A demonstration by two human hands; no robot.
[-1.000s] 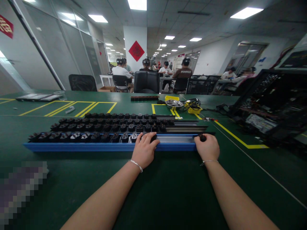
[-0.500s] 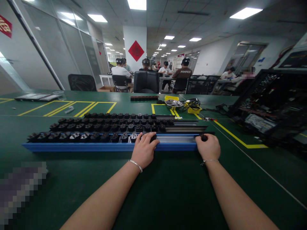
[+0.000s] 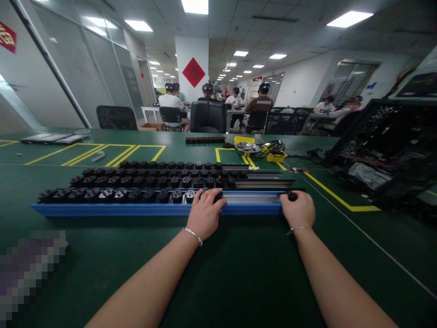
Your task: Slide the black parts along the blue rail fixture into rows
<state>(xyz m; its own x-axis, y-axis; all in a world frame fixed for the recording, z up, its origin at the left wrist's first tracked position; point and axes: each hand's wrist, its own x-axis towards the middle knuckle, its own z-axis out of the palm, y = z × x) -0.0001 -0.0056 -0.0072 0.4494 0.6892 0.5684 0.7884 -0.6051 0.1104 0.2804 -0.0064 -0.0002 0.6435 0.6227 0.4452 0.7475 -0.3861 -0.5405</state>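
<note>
A long blue rail (image 3: 119,210) lies across the green table, its left part filled with a row of black socket modules (image 3: 149,196). My left hand (image 3: 206,212) curls over the right end of that row, its fingers closed around a black module (image 3: 217,197) that they partly hide. To the right of it, the rail's channel (image 3: 252,197) shows bare metal. At the rail's right end, my right hand (image 3: 299,209) is closed on a small black module (image 3: 292,196), mostly covered by the fingers. Further dark rails (image 3: 266,183) with similar modules lie parallel behind the blue one.
A metal bowl (image 3: 247,148), yellow trays (image 3: 244,140) and black cables (image 3: 274,147) lie farther back. An open computer case (image 3: 385,150) stands at the right. A short dark strip (image 3: 205,140) lies near the far edge. Several people sit at tables beyond.
My right hand has shifted very slightly to the right with the small black module. The left hand has kept its place on the row.
</note>
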